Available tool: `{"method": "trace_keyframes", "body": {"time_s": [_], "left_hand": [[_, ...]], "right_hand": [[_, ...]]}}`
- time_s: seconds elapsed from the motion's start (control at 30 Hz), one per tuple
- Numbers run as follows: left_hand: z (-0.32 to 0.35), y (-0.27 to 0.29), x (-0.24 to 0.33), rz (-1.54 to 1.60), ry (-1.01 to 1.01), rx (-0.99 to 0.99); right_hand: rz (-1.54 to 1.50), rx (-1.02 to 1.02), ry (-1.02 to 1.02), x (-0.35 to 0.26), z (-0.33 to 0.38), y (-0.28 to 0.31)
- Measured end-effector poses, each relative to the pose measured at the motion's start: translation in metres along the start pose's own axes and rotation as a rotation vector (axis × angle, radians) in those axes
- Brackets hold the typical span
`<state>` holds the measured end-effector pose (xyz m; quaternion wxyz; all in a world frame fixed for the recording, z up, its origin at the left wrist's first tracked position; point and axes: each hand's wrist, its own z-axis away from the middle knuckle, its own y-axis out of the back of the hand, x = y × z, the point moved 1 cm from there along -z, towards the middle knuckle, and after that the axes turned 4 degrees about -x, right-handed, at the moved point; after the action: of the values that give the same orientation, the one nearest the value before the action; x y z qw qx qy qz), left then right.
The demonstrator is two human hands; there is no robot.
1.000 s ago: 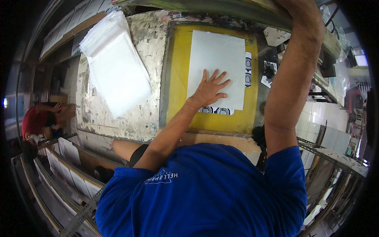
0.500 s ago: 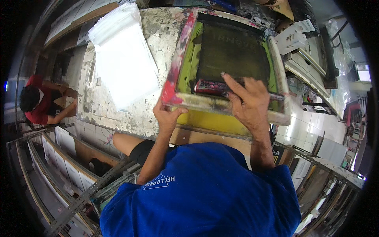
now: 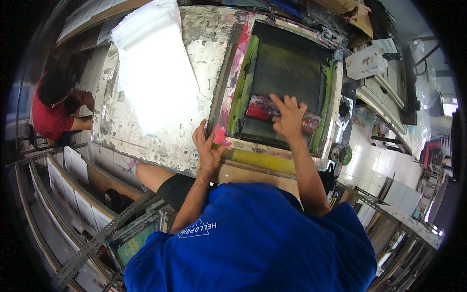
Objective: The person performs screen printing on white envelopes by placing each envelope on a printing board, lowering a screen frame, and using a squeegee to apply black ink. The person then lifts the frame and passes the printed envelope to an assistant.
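Observation:
A screen-printing frame [image 3: 237,73] with red-stained, paint-smeared wooden rails lies over the right part of the worktable, its mesh [image 3: 287,58] dark with green margins. My right hand [image 3: 290,117] grips a squeegee [image 3: 261,108] inside it, fingers spread over the tool's red-smeared body. The squeegee lies crosswise on the nearer half of the mesh. At the frame's near left corner is my left hand [image 3: 208,152], thumb along the near rail and fingers around the left side. A yellow strip [image 3: 262,159] shows below the near rail.
Stacked white sheets [image 3: 158,73] lie left on the paint-spotted table [image 3: 114,117]. Another person in red [image 3: 53,109] crouches beyond its left edge. Shelving racks [image 3: 92,204] stand near left. A white container [image 3: 366,62] is at the right, with a small round tub [image 3: 344,155] beside the frame.
The screen frame's near side has come down from a raised tilt. My right hand has tipped the squeegee and drawn it off the near rail, farther up the mesh. The other person has shifted.

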<state>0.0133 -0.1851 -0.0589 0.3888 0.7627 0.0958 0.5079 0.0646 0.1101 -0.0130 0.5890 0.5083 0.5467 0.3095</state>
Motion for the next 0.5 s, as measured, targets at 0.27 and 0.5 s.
{"method": "trace_keyframes", "body": {"time_s": [0.27, 0.5], "left_hand": [[0.002, 0.001, -0.004, -0.017, 0.016, -0.013], [0.003, 0.003, -0.005, 0.034, -0.005, -0.015]], "right_hand": [[0.112, 0.204, 0.044, 0.083, -0.142, -0.007], [0.155, 0.186, 0.111, 0.134, -0.24, 0.004]]}}
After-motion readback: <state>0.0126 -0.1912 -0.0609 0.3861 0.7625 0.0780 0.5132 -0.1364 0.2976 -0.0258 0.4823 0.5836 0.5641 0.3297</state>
